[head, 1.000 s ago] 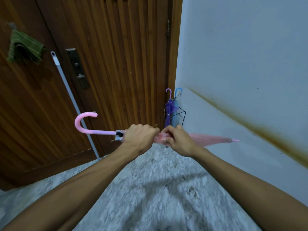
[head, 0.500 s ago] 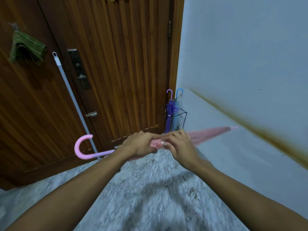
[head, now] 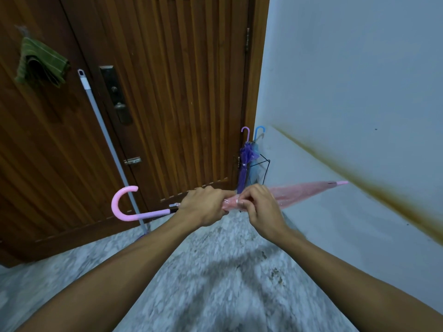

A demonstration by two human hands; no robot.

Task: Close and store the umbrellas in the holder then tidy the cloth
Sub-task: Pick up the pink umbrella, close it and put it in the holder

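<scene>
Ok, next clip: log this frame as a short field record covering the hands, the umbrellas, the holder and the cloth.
left hand: grips pink umbrella near its handle end
right hand: pinches the folded canopy at mid-length
pink umbrella: closed, held roughly level, tip toward the wall, not stored
purple umbrella: closed, upright in holder
blue umbrella: closed, upright in holder, beside the purple one
holder: black wire, in the door-wall corner
green cloth: hanging bunched on the door, untouched

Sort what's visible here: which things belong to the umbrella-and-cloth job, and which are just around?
Part of the job:
pink umbrella, gripped by left hand and right hand
purple umbrella and blue umbrella, in the wire holder
green cloth, hanging on the door

Just around:
mop handle, leaning on the wooden door
door lock
</scene>
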